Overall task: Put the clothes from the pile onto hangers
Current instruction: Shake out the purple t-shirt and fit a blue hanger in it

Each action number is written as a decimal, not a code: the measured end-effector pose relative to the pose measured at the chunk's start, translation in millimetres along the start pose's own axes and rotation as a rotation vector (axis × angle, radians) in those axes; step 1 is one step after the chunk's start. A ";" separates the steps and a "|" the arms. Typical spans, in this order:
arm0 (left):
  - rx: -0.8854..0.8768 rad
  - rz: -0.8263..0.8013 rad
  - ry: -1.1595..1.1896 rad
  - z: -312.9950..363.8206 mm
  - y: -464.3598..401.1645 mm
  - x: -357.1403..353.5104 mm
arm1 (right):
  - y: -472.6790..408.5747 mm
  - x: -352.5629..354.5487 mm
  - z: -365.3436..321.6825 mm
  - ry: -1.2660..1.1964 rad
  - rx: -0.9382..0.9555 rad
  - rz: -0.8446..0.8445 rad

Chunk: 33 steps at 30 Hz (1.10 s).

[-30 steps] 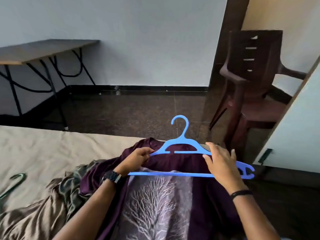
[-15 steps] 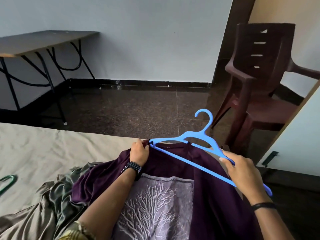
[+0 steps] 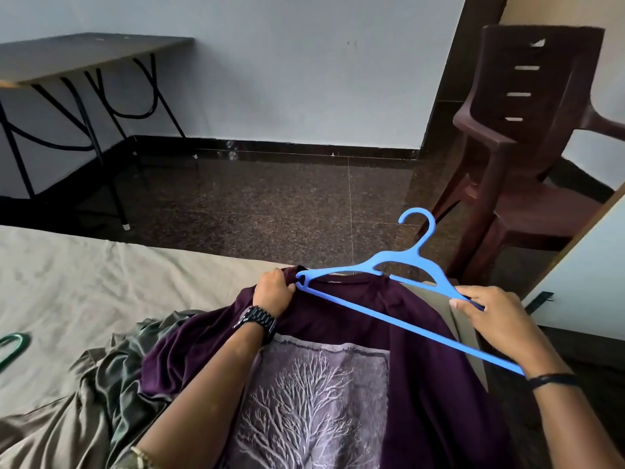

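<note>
Hangers: two — your blue hanger (image 3: 411, 262), one green hanger (image 3: 12, 345).
Left hand (image 3: 274, 292): fingers curled, gripping the purple shirt (image 3: 416, 384).
Right hand (image 3: 490, 319): fingers pinching the blue hanger's arm.

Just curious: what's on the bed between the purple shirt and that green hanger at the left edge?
In the head view, a crumpled olive garment and bare bedsheet.

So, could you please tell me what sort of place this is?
Most likely a bedroom at home: a bed with clothes piled on it, a plastic chair on a polished stone floor, and a small table against the wall.
</note>
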<state>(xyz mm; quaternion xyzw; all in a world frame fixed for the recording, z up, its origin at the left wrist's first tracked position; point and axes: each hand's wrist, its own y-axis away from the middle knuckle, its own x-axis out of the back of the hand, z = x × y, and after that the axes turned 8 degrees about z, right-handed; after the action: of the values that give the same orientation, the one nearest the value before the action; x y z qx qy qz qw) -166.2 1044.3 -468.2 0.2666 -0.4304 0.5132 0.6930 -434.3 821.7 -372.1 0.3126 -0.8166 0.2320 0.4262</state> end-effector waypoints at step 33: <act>-0.449 -0.386 0.262 -32.5 -9.8 63.9 | -58.6 -17.9 -24.3 -0.195 0.161 -0.280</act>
<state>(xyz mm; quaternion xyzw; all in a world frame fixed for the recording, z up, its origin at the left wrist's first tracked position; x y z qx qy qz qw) -139.9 1098.2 -427.7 0.1155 -0.3815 0.2945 0.8686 -371.5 802.1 -367.8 0.4776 -0.7812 0.2036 0.3466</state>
